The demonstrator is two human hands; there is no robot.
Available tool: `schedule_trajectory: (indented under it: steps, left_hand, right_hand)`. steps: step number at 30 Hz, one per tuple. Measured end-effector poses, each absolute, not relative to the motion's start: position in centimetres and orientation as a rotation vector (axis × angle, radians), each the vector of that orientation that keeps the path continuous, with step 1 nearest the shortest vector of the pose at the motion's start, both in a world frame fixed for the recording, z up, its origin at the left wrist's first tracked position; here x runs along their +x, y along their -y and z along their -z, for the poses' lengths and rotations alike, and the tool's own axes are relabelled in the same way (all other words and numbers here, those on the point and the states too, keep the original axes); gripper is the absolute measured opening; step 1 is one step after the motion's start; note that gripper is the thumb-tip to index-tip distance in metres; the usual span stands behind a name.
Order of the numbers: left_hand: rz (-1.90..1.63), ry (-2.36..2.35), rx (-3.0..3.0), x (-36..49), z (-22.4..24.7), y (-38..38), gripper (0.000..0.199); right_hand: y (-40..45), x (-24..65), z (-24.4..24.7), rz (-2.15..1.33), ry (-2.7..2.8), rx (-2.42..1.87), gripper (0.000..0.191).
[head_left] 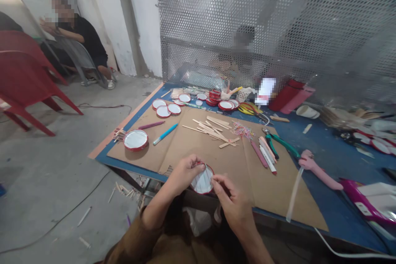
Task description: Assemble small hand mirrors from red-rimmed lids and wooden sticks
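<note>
A round white disc with a red rim (201, 180) is at the table's near edge, between my two hands. My left hand (185, 174) is closed on its upper left rim, thumb over the top. At its right side, my right hand (230, 198) has its thumb and fingertips pinched together; whatever they hold is too small to make out. Thin lines run across the disc's face. Beyond the hands, thin wooden sticks (210, 129) lie on the brown cardboard (182, 148), beside tangled colored threads (243, 130).
A red-rimmed drum shape (136, 140), a blue pen (165, 134), markers (267, 154), green-handled pliers (272, 144) and a pink glue gun (320, 170) lie on the table. Behind stands a perforated metal screen (198, 16). A person (83, 35) sits at the far left.
</note>
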State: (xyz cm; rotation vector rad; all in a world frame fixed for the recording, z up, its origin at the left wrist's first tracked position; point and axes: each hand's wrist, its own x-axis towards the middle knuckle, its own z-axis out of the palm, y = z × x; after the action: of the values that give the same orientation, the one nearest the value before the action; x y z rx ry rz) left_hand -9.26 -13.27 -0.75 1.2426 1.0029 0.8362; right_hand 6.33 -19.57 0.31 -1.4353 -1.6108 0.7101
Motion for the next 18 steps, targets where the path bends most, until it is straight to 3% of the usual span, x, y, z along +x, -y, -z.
schedule_trajectory:
  steps: [9,18]
  left_hand:
    - [-0.920,-1.071,1.234,-8.9,0.6,13.5,0.021]
    - [-0.950,-1.096,1.270,-8.8,1.0,13.5,0.021]
  right_hand:
    - [21.7,5.5,2.0,-0.995,1.167,-1.572,0.041]
    - [21.4,5.1,0.9,-0.985,1.056,-1.614,0.046]
